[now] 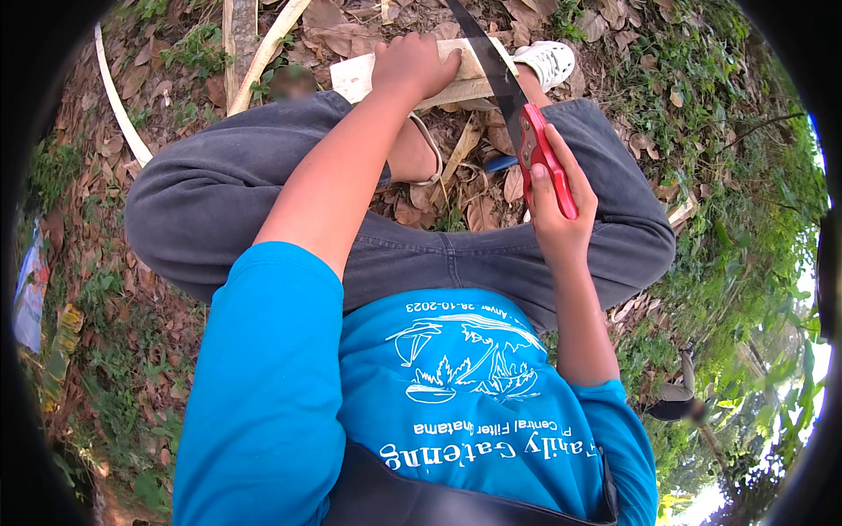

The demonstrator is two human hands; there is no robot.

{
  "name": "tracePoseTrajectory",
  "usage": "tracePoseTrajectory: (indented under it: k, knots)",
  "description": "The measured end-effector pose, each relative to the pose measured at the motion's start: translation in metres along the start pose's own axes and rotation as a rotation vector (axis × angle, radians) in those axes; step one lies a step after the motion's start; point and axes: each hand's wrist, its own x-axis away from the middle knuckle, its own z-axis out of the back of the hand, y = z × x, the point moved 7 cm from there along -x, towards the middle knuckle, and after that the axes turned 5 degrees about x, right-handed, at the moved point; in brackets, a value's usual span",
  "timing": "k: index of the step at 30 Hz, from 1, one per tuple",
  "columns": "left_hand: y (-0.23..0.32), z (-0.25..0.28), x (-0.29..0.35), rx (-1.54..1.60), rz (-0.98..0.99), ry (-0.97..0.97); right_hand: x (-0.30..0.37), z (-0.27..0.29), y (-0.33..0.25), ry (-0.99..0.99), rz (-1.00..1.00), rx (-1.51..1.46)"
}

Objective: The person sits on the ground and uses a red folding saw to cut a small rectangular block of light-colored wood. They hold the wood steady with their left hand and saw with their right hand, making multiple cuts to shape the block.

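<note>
A pale wooden board [353, 79] lies crosswise in front of my feet, low above the leafy ground. My left hand [414, 68] is closed over its top, fingers curled over the far edge and thumb stretched to the right. In my right hand [561, 197] is a pruning saw [535, 145] with a red handle and a long dark blade. The index finger lies along the handle. The blade slants up and left across the right part of the board, to the right of my left thumb. Whether its teeth bite into the wood is too small to tell.
My bent legs in dark trousers [237, 158] frame the board, and a white clog [548, 63] is by its right end. Long wood strips [267, 57] lie at the far left. A small blue object [501, 163] rests among dry leaves below the blade.
</note>
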Motion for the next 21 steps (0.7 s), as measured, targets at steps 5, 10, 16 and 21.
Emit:
tracePoseTrajectory:
  k: [5,10,16,21]
  knots:
    - [-0.001,-0.001,0.0,0.008,-0.016,0.055,0.029,0.025,-0.014,-0.038,0.06,0.125]
    - [0.003,0.003,0.005,-0.003,-0.044,0.074,-0.008,0.007,-0.001,-0.044,0.083,0.038]
    - [0.004,0.005,0.005,0.006,-0.051,0.107,-0.081,-0.033,0.019,-0.049,0.113,-0.11]
    - [0.003,0.005,0.006,0.003,-0.054,0.11,-0.073,-0.027,0.043,-0.019,0.089,-0.191]
